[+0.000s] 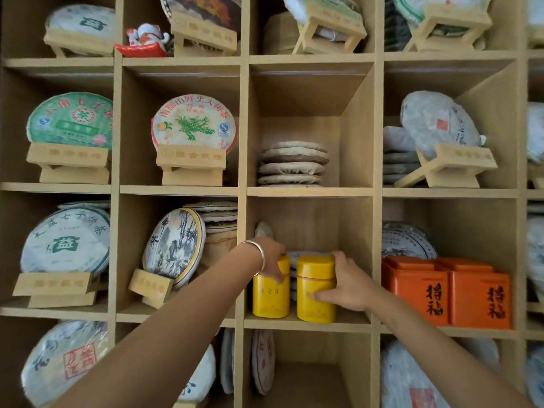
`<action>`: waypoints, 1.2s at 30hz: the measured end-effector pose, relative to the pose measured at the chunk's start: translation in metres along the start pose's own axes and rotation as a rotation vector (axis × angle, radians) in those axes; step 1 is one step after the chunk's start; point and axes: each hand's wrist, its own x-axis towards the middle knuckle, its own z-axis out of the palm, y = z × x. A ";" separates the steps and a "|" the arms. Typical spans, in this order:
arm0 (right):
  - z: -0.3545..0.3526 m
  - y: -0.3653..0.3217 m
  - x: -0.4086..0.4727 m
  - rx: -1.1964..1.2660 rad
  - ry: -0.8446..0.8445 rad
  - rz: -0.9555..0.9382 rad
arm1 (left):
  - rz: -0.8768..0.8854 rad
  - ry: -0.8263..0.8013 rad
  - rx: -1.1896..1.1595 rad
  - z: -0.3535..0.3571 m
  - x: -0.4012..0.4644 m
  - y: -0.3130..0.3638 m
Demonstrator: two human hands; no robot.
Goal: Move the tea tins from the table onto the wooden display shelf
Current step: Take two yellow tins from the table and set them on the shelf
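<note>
While upright on the shelf (306, 324): two yellow tins, left grip (272, 257) clasping one (270, 293), right grip (347, 285) the other (315, 290).

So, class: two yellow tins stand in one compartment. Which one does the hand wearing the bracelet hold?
The left yellow tin. The left hand, with the silver bracelet, grips its lid; the right hand holds the other yellow tin.

Two yellow tins (294, 290) are filling the front of the cubby (309, 323), leaving open room above them. Stacked tea cakes (300, 256) are blocking the back; orange tins (447, 293) are crowding the cubby to the right.
</note>
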 end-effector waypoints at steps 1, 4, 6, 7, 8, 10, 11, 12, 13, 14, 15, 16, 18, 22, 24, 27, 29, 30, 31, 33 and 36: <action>0.005 0.002 -0.003 0.076 0.002 -0.004 | 0.001 0.013 0.006 0.000 -0.003 -0.001; 0.015 0.003 -0.007 0.307 0.001 -0.004 | 0.015 0.050 0.020 0.003 -0.008 -0.003; 0.020 0.002 -0.006 0.367 -0.018 0.021 | 0.031 0.073 0.001 0.003 -0.011 -0.005; 0.023 0.001 -0.005 0.363 -0.022 0.032 | 0.036 0.085 -0.010 0.003 -0.012 -0.005; 0.025 0.000 -0.004 0.351 -0.016 0.040 | 0.040 0.094 -0.007 0.004 -0.013 -0.006; 0.027 -0.001 -0.004 0.325 0.001 0.056 | 0.044 0.106 0.018 0.005 -0.014 -0.006; 0.027 -0.002 -0.004 0.319 0.004 0.059 | 0.045 0.111 0.022 0.005 -0.015 -0.006; 0.026 -0.002 -0.004 0.325 0.003 0.058 | 0.048 0.116 0.022 0.005 -0.015 -0.006; 0.025 -0.002 -0.004 0.342 -0.002 0.056 | 0.053 0.118 0.022 0.005 -0.015 -0.006; 0.025 -0.002 -0.004 0.354 -0.007 0.055 | 0.060 0.118 0.022 0.005 -0.014 -0.006; 0.025 -0.001 -0.005 0.352 -0.011 0.056 | 0.066 0.114 0.022 0.004 -0.015 -0.006; 0.025 -0.001 -0.006 0.335 -0.013 0.057 | 0.072 0.111 0.022 0.004 -0.014 -0.006; 0.027 -0.001 -0.008 0.288 -0.016 0.061 | 0.084 0.100 0.017 0.003 -0.015 -0.006; 0.032 0.000 -0.009 0.293 -0.008 0.054 | 0.100 0.081 -0.016 0.000 -0.016 -0.008; 0.033 0.001 -0.007 0.322 -0.008 0.049 | 0.098 0.080 -0.022 0.000 -0.016 -0.008; 0.034 0.000 -0.006 0.336 -0.008 0.037 | 0.095 0.086 -0.024 0.002 -0.015 -0.009; 0.034 0.000 -0.006 0.329 -0.006 0.033 | 0.099 0.089 -0.027 0.003 -0.015 -0.010; 0.035 0.000 -0.006 0.329 -0.001 0.029 | 0.101 0.090 -0.023 0.004 -0.014 -0.010; 0.035 -0.001 -0.006 0.331 0.004 0.026 | 0.102 0.091 -0.017 0.004 -0.014 -0.010; 0.037 -0.001 -0.006 0.331 0.011 0.021 | 0.102 0.097 -0.004 0.005 -0.013 -0.011; 0.038 -0.001 -0.008 0.343 0.020 -0.004 | 0.110 0.099 -0.006 0.006 -0.012 -0.013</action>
